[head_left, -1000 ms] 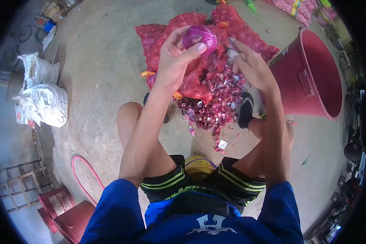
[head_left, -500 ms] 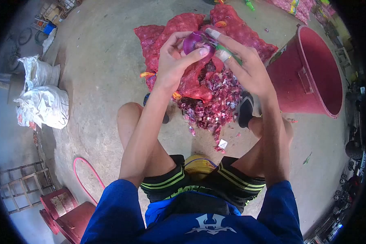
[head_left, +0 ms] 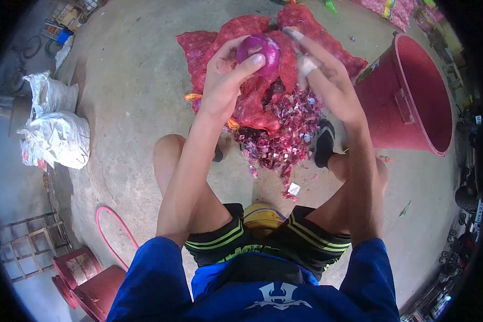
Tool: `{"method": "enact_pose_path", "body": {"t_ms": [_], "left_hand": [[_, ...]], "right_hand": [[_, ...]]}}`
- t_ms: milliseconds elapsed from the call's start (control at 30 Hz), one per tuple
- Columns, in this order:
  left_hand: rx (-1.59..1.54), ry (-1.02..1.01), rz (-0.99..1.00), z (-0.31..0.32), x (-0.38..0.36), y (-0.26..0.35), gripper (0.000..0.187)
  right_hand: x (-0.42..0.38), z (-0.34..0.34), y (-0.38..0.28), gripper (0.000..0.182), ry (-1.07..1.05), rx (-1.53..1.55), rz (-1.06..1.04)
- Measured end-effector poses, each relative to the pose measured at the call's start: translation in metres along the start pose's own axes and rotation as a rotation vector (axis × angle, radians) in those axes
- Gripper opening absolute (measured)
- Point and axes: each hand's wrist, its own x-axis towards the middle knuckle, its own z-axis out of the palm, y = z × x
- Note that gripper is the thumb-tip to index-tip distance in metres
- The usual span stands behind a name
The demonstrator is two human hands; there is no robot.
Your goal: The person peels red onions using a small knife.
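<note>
A purple onion (head_left: 266, 52) is held in my left hand (head_left: 232, 75), with the thumb across its front. Just to the right of it is my right hand (head_left: 327, 78), apart from the onion, with white wrapping on its fingertips; it is blurred. A small green piece shows between the right fingers, too little of it to name. Beneath the hands, red mesh sacks (head_left: 198, 53) full of onions lie on the floor. A heap of onion skins (head_left: 284, 134) spreads in front of them.
A large red tub (head_left: 381, 107) lies tilted at the right. White sacks (head_left: 64, 137) stand at the left on the concrete floor (head_left: 123, 80). Red containers (head_left: 96, 284) and a pink hose (head_left: 115, 214) are at the lower left. A yellow seat (head_left: 263, 214) is between my legs.
My right hand has moved off the onion to the right. The onion has turned in my left hand, showing a smoother, shinier side.
</note>
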Motion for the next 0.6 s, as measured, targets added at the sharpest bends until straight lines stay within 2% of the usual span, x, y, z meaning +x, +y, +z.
{"method": "enact_pose_path", "body": {"t_ms": [67,167,267,367,433,567,600], "left_hand": [[0.104,0.040,0.020,-0.003,-0.001,-0.001,0.057],[0.264,0.017,0.045,-0.004,-0.003,-0.001,0.060],[0.219,-0.061,0.068,-0.004,-0.004,0.001,0.061],[0.086,-0.106,0.051,0.001,-0.005,0.005,0.062],[-0.089,-0.046,-0.078,0.007,-0.008,0.011,0.063],[-0.093,-0.087,-0.114,-0.001,-0.006,0.003,0.066],[-0.021,-0.081,-0.046,0.002,-0.005,-0.001,0.069]], "right_hand": [[-0.003,0.005,-0.006,0.056,-0.123,-0.073,0.023],[0.002,0.004,0.000,0.058,-0.103,-0.177,0.043],[0.007,0.002,-0.001,0.054,-0.024,-0.193,0.072],[0.009,-0.006,0.003,0.050,-0.020,-0.050,0.143],[0.009,-0.005,0.013,0.050,0.023,-0.022,0.147],[0.009,-0.005,0.018,0.050,0.083,-0.042,0.176],[0.010,-0.004,0.017,0.050,0.082,-0.041,0.175]]}}
